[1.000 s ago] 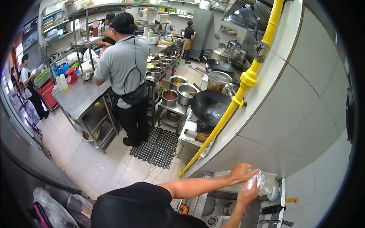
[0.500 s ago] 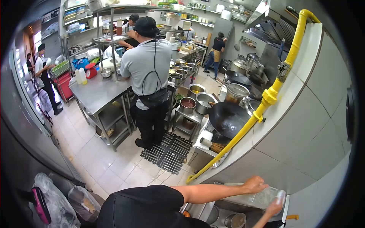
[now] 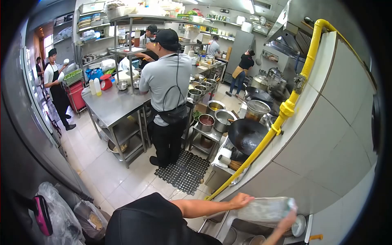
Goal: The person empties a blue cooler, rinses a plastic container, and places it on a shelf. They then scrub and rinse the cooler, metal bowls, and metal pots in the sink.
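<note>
At the bottom right, my left hand point(image 3: 241, 201) is closed on the left end of a clear rectangular container point(image 3: 263, 210), tilted over a metal sink point(image 3: 222, 228). My right hand point(image 3: 288, 219) is at the container's other end, its fingers bent round something pale and whitish point(image 3: 292, 203), perhaps a sponge or cloth; motion blurs it. Beneath the container, round metal pots point(image 3: 257, 240) stand in the sink, and a pale round bowl point(image 3: 299, 225) lies to the right of my right hand.
A yellow pipe point(image 3: 261, 151) runs along the tiled wall point(image 3: 306, 163). Ahead are a wok point(image 3: 247, 136), pots point(image 3: 206, 121), a steel table point(image 3: 114, 106) and a black floor mat point(image 3: 183, 171). A co-worker in grey point(image 3: 167, 81) stands turned away; several other people are farther back. Plastic bags point(image 3: 59, 212) hang bottom left.
My left hand and the container have moved left, and the container shows more broadly. My right hand has shifted slightly left. The pale bowl has come into view as the camera's view shifted.
</note>
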The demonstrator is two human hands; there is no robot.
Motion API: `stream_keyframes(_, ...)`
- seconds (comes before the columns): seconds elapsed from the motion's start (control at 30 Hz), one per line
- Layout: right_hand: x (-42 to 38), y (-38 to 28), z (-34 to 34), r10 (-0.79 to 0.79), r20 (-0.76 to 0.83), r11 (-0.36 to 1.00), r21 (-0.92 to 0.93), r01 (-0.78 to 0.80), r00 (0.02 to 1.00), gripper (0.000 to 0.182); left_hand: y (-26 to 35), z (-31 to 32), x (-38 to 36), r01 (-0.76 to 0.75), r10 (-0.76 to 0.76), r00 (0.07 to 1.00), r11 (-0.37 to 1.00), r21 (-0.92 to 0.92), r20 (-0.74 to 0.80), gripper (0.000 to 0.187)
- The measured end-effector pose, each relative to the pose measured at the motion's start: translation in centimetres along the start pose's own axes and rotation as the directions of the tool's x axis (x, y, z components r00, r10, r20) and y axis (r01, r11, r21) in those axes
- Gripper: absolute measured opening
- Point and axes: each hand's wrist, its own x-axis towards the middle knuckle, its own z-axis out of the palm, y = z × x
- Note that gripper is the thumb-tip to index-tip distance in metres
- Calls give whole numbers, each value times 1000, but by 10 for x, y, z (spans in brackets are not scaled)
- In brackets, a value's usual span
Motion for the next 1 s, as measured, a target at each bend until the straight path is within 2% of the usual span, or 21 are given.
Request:
stream_keyframes(0.03,-7,-24,25,-75,-27,991,-110,71,997,40,0,-2,-5,-13,13,1000,1000,0,5,45)
stream_keyframes(0.07,-21,-54,55,-150,-50,967,-217,136,987,41,1,-9,-7,86,-85,996,988,126,-11,48)
stream_keyframes(0.1,-32,-68,74,-172,-69,959,-238,151,983,40,2,-15,-8,189,-183,982,950,248,-46,50)
stream_keyframes(0.13,-41,-77,87,-193,-77,951,-261,167,978,40,5,-16,-7,194,-177,979,963,188,-106,55)
stream_keyframes(0.27,-61,-85,118,-207,-86,942,-286,175,975,40,14,-23,4,139,-115,985,971,194,-129,57)
stream_keyframes(0.33,-63,-78,120,-207,71,950,-223,217,976,40,19,-20,9,180,-156,981,957,228,-118,55)
stream_keyframes(0.37,-62,-66,120,-200,55,950,-235,207,978,40,22,-15,12,171,-153,983,959,225,-97,55)
stream_keyframes(0.43,-66,-38,118,-253,167,943,-179,281,953,39,25,-14,14,60,-47,997,970,234,-60,64)
stream_keyframes(0.47,-61,-25,107,-277,190,900,-291,324,942,42,29,-16,17,131,-135,991,948,291,-5,63)
stream_keyframes(0.53,-38,61,84,-141,35,923,-358,144,989,45,22,-18,27,167,-170,985,940,298,-16,62)
stream_keyframes(0.57,-21,95,50,-38,-38,936,-350,22,999,46,19,-18,31,180,-182,983,933,310,-24,62)
stream_keyframes(0.63,6,129,1,100,-206,917,-361,-171,973,45,20,-15,31,202,-211,977,941,272,5,62)
stream_keyframes(0.7,0,41,10,331,-183,826,-418,-378,926,45,17,-5,32,185,-185,982,924,334,-33,60)
stream_keyframes(0.77,-38,58,65,40,-118,907,-413,-85,992,46,21,9,34,195,-203,979,934,299,-4,58)
stream_keyframes(0.83,-66,16,101,-224,131,854,-450,259,966,45,15,16,21,236,-251,968,930,281,19,56)
stream_keyframes(0.87,-62,21,97,-220,123,862,-440,252,968,45,9,12,22,192,-219,974,938,290,63,55)
stream_keyframes(0.93,-36,49,68,-23,13,913,-407,27,1000,42,4,4,23,142,-182,978,938,317,100,54)
stream_keyframes(0.97,-17,77,43,-13,-66,932,-363,-11,998,40,5,4,24,59,-93,989,962,266,115,53)
stream_keyframes(1.0,-1,144,15,-100,-182,880,-476,2,978,39,5,4,25,-20,-4,993,977,210,116,53)
